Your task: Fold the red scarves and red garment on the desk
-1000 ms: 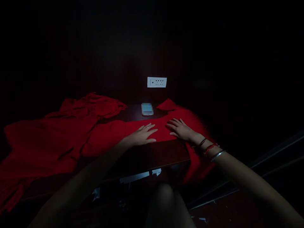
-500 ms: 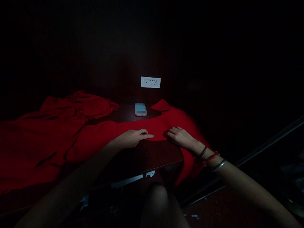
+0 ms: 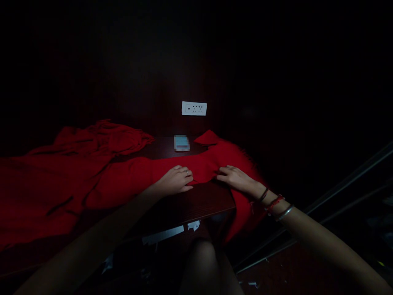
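A long piece of red cloth point(image 3: 172, 164) stretches across a dark wooden surface, with its right part hanging over the side edge. My left hand point(image 3: 175, 180), a ring on one finger, rests at the cloth's near edge; its fingers are bent over the fabric and the thumb lies along the front. To the right, my right hand point(image 3: 235, 178) has its fingers closed on the same strip, with small creases running from them. Its fingertips are partly hidden in the fabric. Bracelets circle the right wrist.
Behind the cloth lies a phone point(image 3: 181, 143) with a blurred screen. A white socket panel point(image 3: 194, 108) is on the dark back wall. More bunched red fabric point(image 3: 101, 137) is at the left. My knee point(image 3: 202, 254) is below the table edge, near some white scraps point(image 3: 193, 225).
My left hand has drawn its pointing finger in and now curls over the cloth's near edge. The right hand stays nearly in place, and the view has shifted slightly.
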